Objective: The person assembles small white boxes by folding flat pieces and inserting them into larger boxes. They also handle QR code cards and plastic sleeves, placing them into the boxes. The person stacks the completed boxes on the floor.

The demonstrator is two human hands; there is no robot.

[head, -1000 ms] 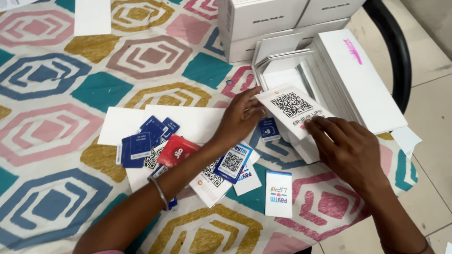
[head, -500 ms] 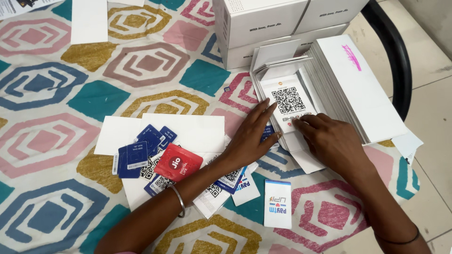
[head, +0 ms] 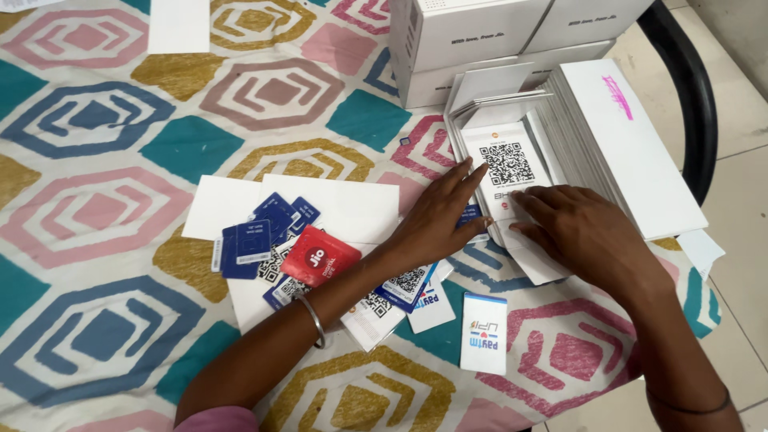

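**Seating a code card into the envelope stack**

Patterned tabletop (head: 96, 200) is carrying white boxes (head: 472, 36) and a fanned stack of white envelopes (head: 608, 136). The code card (head: 506, 164) is lying in the stack's gap. Both hands are pressing flat, fingers extended, gripping nothing: left hand (head: 436, 220) at the card's left edge, right hand (head: 588, 236) on its lower end. Next move probably needs a straight push, edges kept square.

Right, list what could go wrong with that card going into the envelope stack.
The white code card lies in an open envelope with the left hand and right hand pressing near it; it might catch on the flap and bend. The leaning envelope stack sits near the table edge and could topple. The loose pile with the red sachet under the left forearm might get swept.
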